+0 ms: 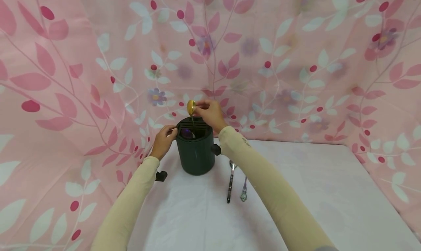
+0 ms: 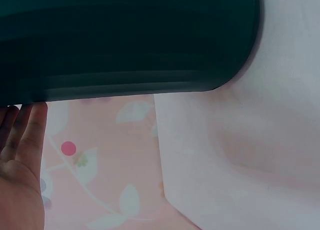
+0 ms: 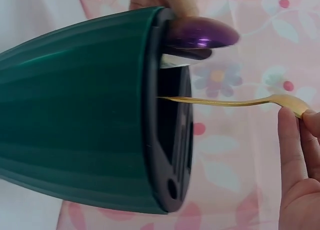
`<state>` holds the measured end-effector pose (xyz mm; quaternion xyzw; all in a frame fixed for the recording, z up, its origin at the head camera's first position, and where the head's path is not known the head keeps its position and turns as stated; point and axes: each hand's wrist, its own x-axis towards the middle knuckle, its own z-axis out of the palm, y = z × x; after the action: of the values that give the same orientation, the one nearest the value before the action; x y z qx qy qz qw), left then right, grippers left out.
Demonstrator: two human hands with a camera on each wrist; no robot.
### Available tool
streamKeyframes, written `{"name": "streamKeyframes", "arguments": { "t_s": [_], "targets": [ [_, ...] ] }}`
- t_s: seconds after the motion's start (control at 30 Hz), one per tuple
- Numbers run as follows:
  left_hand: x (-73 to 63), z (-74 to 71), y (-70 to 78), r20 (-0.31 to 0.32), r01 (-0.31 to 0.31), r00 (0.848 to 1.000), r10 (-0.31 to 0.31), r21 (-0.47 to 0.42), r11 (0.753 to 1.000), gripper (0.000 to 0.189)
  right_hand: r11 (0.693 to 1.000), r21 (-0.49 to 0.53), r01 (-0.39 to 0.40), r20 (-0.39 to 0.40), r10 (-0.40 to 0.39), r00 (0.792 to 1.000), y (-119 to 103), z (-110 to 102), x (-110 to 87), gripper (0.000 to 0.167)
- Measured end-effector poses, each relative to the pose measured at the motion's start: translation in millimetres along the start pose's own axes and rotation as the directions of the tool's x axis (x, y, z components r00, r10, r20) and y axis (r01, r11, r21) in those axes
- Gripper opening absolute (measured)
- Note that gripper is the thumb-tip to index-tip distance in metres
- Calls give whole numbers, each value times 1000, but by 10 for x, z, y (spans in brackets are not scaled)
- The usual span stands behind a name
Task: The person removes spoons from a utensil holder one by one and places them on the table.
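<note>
A dark green utensil holder (image 1: 196, 156) with a black slotted top stands upright on the white-covered table. My right hand (image 1: 211, 114) pinches a gold spoon (image 1: 191, 107) by its bowl end above the holder. The spoon's handle (image 3: 225, 103) points down into the large opening, its tip hidden inside. At the holder's left side, my left hand (image 1: 163, 140) touches the upper edge. In the left wrist view its fingers (image 2: 32, 135) look fairly straight, tips against the green wall. A shiny purple spoon bowl (image 3: 202, 32) pokes out of the opening, beside a silver-coloured utensil (image 3: 175, 61).
Right of the holder lie a spoon with a dark, studded handle (image 1: 230, 187) and a utensil with an ornate silver handle (image 1: 243, 193), partly behind my right sleeve (image 1: 263, 178). Pink floral cloth (image 1: 250, 79) hangs behind the table (image 1: 329, 192) and along its sides.
</note>
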<state>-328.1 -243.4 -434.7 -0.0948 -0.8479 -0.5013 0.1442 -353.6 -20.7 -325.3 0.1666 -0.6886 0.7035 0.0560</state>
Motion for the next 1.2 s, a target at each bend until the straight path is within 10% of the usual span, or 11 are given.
{"name": "streamKeyframes", "arguments": {
  "t_s": [0.8,1.2],
  "targets": [
    [-15,13,2,-5,-8,1000,8,-14,1000,46,963,194,188,-78,-176,981,-612,-415,14,22],
    [-27,22,14,-11,1,1000,-2,-11,1000,43,962,231,145,-147,-113,983,-656,-851,-20,21]
  ]
}}
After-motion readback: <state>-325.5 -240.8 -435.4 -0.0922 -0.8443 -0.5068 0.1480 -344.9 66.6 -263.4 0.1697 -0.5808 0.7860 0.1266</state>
